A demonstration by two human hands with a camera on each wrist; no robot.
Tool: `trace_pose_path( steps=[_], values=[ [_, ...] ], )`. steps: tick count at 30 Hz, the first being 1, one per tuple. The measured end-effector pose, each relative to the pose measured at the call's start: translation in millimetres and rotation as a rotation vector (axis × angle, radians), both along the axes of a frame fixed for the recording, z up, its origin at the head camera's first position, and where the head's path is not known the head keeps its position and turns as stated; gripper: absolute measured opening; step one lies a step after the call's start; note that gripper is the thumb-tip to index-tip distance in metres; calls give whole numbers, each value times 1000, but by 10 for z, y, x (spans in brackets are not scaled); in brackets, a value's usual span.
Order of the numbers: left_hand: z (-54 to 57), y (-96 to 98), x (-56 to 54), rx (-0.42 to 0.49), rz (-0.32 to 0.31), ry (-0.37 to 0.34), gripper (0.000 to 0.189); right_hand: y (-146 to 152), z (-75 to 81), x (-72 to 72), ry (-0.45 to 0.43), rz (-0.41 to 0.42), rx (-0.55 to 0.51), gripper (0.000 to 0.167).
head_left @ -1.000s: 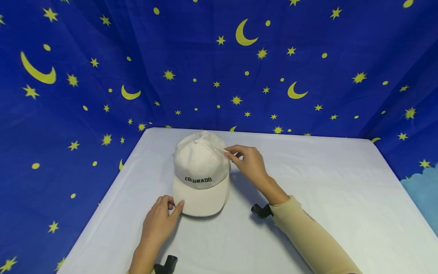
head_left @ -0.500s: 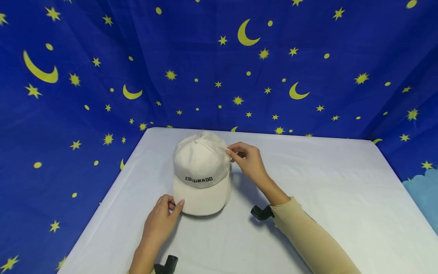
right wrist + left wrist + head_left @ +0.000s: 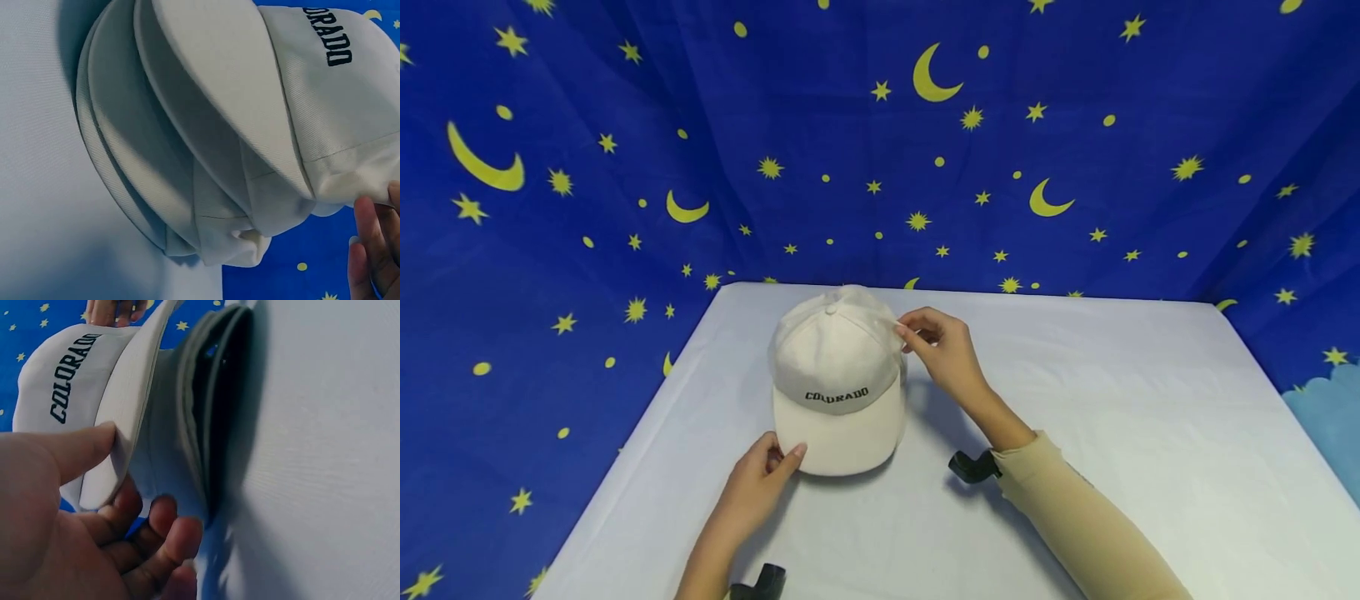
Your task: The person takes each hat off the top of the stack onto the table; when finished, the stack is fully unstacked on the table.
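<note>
An off-white baseball cap (image 3: pixel 838 433) with dark COLORADO lettering lies on top of several nested caps, its brim toward the person. My left hand (image 3: pixel 754 487) pinches the left corner of its brim, thumb above and fingers below. On the far right side of the crown, my right hand (image 3: pixel 951 354) pinches the fabric near the lower edge. Both wrist views show a gap between the top brim and the other caps (image 3: pixel 144 137) beneath. Those lower caps are mostly hidden in the head view. In the right wrist view, the right fingers (image 3: pixel 369 225) are partly cut off by the frame.
The stack stands on a table with a white cloth (image 3: pixel 1097 392). Behind and to the left hangs a blue curtain (image 3: pixel 850 125) with yellow moons and stars. Black wrist-camera pieces (image 3: pixel 973 467) stick out beside both wrists. A light blue shape (image 3: pixel 1330 417) shows at the right edge.
The top cap appears slightly raised and shifted left since half a second ago. Earlier, the right fingers moved up a little along the crown's edge. The left hand keeps its pinch on the brim.
</note>
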State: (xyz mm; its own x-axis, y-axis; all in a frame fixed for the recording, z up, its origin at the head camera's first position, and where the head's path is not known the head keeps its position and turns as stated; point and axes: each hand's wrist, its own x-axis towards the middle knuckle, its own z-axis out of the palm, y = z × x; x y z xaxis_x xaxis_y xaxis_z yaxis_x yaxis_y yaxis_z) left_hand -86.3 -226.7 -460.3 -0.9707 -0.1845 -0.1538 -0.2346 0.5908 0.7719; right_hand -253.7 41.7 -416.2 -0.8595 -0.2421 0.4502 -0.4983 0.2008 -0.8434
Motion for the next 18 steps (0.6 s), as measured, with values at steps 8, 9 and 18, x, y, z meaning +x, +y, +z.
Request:
trace_pose_path(
  steps=[8, 9, 18],
  values=[
    [69, -13, 12, 194, -29, 46, 26, 44, 102, 39, -5, -16, 0, 12],
    [77, -17, 17, 209, -29, 53, 25, 49, 112, 42, -2, -16, -2, 12],
    [171, -18, 27, 279, -30, 57, 27, 86, 243, 103, 14, -9, -34, 14]
  ],
)
